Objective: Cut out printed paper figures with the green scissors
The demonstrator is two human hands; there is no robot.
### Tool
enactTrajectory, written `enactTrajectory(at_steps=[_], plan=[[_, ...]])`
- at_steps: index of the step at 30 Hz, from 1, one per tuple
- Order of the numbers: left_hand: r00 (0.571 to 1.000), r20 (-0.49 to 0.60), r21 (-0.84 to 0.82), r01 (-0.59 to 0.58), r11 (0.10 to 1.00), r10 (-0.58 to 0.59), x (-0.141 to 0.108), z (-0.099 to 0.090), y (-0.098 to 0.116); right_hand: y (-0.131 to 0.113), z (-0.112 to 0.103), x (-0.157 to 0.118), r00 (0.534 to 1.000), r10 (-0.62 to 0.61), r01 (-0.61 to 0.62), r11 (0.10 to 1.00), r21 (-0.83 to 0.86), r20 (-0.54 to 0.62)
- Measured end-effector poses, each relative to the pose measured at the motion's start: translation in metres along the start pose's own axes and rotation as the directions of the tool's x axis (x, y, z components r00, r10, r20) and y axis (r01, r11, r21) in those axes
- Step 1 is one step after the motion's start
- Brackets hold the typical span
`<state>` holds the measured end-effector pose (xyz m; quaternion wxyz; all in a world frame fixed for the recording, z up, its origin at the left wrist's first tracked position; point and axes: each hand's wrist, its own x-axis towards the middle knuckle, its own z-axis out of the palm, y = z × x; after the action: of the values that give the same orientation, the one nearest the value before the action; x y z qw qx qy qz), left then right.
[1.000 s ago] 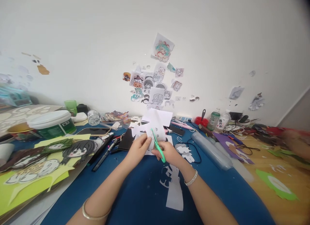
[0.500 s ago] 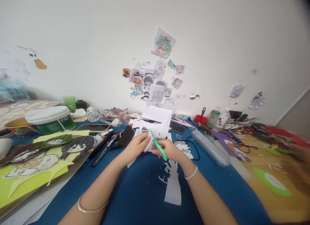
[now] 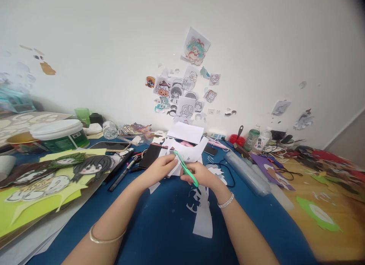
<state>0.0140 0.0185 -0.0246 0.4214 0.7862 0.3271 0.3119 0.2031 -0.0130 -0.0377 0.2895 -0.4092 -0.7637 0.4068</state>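
Observation:
Green scissors [image 3: 186, 170] are gripped in my right hand [image 3: 199, 174], their blades pointing away and to the left. My left hand [image 3: 163, 165] is closed on the edge of a white sheet of paper [image 3: 195, 153], close to the scissor tips. A curved cut-out runs along the far side of that sheet. Behind it a folded white sheet [image 3: 186, 132] stands up. White paper scraps [image 3: 203, 215] lie on the blue mat in front of my right hand. Whether the blades touch the paper I cannot tell.
Left of my hands lie markers [image 3: 124, 177], a black notebook [image 3: 149, 157] and yellow paper with drawn cut-outs [image 3: 54, 189]. A white-lidded tub [image 3: 58, 134] stands farther back. On the right are a clear plastic roll [image 3: 248, 173], bottles [image 3: 252, 137] and a phone [image 3: 210, 151].
The far strip of the sheet has come apart from the part in my hands, and the gap between them is wider. Both hands stay nearly in place; the view has shifted slightly.

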Motion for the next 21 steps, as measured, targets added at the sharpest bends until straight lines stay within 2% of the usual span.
enactTrajectory(at_steps=[6,10,16,21], plan=[[0.998,0.051,-0.176,0.03,0.984,-0.021,0.003,0.008,0.003,0.006,0.001,0.003,0.994,-0.02,0.024,0.999,0.037,-0.11],[0.997,-0.061,-0.241,0.022,0.97,-0.038,0.004,0.018,0.005,0.009,0.0,0.004,0.994,-0.023,0.027,0.999,0.042,-0.109],[0.975,-0.218,0.017,0.041,0.999,-0.037,0.002,0.02,0.005,0.01,-0.004,0.001,0.998,-0.036,0.038,0.999,0.031,-0.047],[0.977,-0.214,0.155,0.029,0.988,0.005,0.001,0.015,0.009,0.011,-0.004,0.002,0.998,-0.041,0.041,0.999,0.001,-0.057]])
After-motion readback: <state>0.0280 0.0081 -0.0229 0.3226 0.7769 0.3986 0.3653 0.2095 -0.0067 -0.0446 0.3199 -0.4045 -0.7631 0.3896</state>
